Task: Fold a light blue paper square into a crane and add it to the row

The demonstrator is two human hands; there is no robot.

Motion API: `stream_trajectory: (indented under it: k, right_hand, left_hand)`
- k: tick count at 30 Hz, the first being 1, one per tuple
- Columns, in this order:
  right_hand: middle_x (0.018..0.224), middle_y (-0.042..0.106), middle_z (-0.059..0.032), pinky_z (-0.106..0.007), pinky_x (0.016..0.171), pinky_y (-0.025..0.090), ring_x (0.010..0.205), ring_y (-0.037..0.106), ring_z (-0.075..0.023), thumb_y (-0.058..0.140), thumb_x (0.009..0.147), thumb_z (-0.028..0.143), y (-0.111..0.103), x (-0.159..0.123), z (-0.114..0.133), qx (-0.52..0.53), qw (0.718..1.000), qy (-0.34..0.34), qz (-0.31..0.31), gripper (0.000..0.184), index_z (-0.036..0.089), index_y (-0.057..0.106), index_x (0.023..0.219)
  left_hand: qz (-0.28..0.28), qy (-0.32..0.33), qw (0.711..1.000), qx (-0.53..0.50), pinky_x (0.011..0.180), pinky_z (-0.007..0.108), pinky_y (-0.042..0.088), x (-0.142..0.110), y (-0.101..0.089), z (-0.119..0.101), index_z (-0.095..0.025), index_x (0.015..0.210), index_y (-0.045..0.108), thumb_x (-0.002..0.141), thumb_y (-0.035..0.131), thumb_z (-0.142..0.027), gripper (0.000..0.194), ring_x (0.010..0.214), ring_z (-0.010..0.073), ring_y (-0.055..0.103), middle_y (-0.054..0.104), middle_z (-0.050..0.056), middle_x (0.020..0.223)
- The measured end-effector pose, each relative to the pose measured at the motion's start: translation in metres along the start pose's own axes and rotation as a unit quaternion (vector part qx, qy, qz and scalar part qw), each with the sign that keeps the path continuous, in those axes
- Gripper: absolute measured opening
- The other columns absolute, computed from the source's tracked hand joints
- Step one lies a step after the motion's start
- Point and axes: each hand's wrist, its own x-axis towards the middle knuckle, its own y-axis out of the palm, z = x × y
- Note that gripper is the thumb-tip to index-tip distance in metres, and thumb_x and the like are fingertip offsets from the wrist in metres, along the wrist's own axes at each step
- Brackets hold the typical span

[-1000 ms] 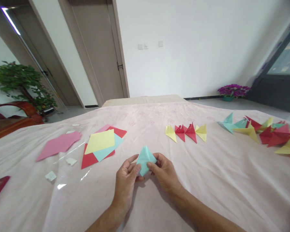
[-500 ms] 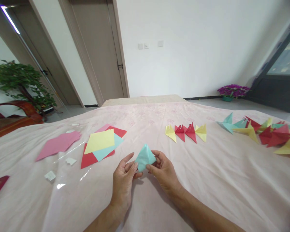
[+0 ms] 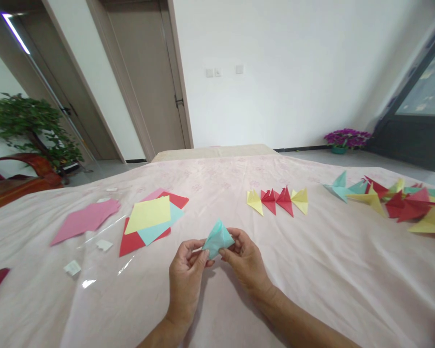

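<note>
Head-worn view faces forward and down; cloth-covered table [image 3: 213,205] near, wall [image 3: 290,87] beyond.

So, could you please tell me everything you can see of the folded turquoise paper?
The folded turquoise paper is small, thin-looking and slightly glossy, creased into a roughly kite-like shape with a pointed tip uppermost. A crease runs down from the tip. It is tilted, with one face towards the viewer, and is held over the pale pink tablecloth. The left hand's grip pinches its left side, and the right hand's grip its right. Its reverse is hidden.
</note>
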Motion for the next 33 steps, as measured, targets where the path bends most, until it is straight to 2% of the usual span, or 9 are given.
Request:
stream_trajectory:
  k: [5,10,13,18,21,23,25,30,33]
  right_hand:
    - [0.085,0.068,-0.0008,-0.028,0.068,0.050,0.073,0.062,-0.0154,0.069,0.073,0.017,-0.002,0.000,-0.003,0.000,1.000,-0.007,0.003,0.030,0.019,0.059,0.101]
    - [0.085,0.069,-0.0005,-0.028,0.068,0.050,0.074,0.062,-0.0157,0.070,0.074,0.018,-0.001,-0.001,-0.002,-0.012,1.000,-0.016,0.000,0.029,0.019,0.059,0.100]
    - [0.084,0.068,-0.0002,-0.027,0.067,0.050,0.073,0.062,-0.0150,0.070,0.073,0.017,0.002,-0.003,0.000,-0.022,0.999,-0.028,-0.005,0.030,0.020,0.059,0.102]
    - [0.097,0.065,-0.0031,-0.030,0.073,0.053,0.080,0.064,-0.0166,0.071,0.075,0.019,0.000,-0.007,0.004,-0.042,0.996,-0.075,-0.025,0.044,0.022,0.055,0.116]
    - [0.099,0.062,-0.0038,-0.031,0.075,0.051,0.084,0.061,-0.0165,0.064,0.084,0.020,-0.006,-0.009,0.012,-0.110,0.981,-0.158,-0.021,0.033,0.024,0.057,0.116]
    - [0.096,0.061,-0.0033,-0.030,0.074,0.050,0.085,0.059,-0.0164,0.058,0.089,0.020,-0.010,-0.011,0.018,-0.143,0.965,-0.218,0.007,0.024,0.025,0.060,0.112]
    - [0.094,0.059,-0.0027,-0.029,0.072,0.049,0.083,0.057,-0.0160,0.056,0.091,0.021,-0.013,-0.011,0.024,-0.152,0.956,-0.249,0.028,0.022,0.025,0.060,0.112]
    - [0.095,0.058,-0.0022,-0.029,0.069,0.051,0.076,0.057,-0.0146,0.063,0.087,0.024,-0.014,-0.010,0.026,-0.131,0.962,-0.233,0.057,0.032,0.025,0.054,0.118]
    - [0.095,0.058,-0.0024,-0.029,0.067,0.051,0.074,0.057,-0.0141,0.064,0.086,0.024,-0.015,-0.009,0.025,-0.135,0.961,-0.231,0.065,0.032,0.024,0.055,0.116]
  left_hand:
    - [0.004,0.016,1.000,-0.011,0.067,0.029,0.061,0.001,0.002,0.000,-0.016,0.087,0.062,0.072,0.078,-0.031,0.027,0.076,0.0175,0.071,0.072,0.006,0.102]
    - [0.017,0.015,0.999,0.027,0.069,0.029,0.061,0.002,0.001,0.001,-0.014,0.090,0.066,0.074,0.077,-0.031,0.026,0.073,0.0165,0.070,0.072,0.004,0.085]
    - [0.033,-0.025,0.999,0.010,0.065,0.026,0.061,0.002,0.000,0.003,-0.014,0.092,0.067,0.076,0.076,-0.034,0.027,0.068,0.0148,0.069,0.071,0.002,0.080]
    - [0.070,-0.126,0.979,-0.145,0.061,0.019,0.060,0.008,0.001,0.000,-0.014,0.092,0.067,0.074,0.079,-0.034,0.030,0.069,0.0106,0.068,0.070,0.002,0.088]
    - [0.108,-0.181,0.954,-0.212,0.061,0.015,0.060,0.013,0.001,-0.002,-0.014,0.094,0.067,0.072,0.082,-0.029,0.030,0.071,0.0088,0.067,0.070,0.003,0.090]
    - [0.133,-0.209,0.940,-0.233,0.061,0.016,0.060,0.014,0.000,-0.003,-0.013,0.096,0.067,0.074,0.081,-0.026,0.029,0.070,0.0085,0.067,0.070,0.004,0.090]
    - [0.152,-0.225,0.929,-0.250,0.061,0.016,0.061,0.015,-0.002,-0.003,-0.012,0.099,0.067,0.077,0.079,-0.024,0.027,0.069,0.0089,0.068,0.070,0.005,0.090]
    - [0.177,-0.254,0.906,-0.290,0.061,0.016,0.061,0.018,-0.006,-0.004,-0.011,0.100,0.066,0.080,0.076,-0.020,0.024,0.068,0.0096,0.070,0.071,0.006,0.092]
    - [0.180,-0.261,0.902,-0.293,0.061,0.015,0.061,0.020,-0.006,-0.007,-0.011,0.100,0.067,0.080,0.075,-0.018,0.023,0.067,0.0095,0.070,0.071,0.006,0.090]
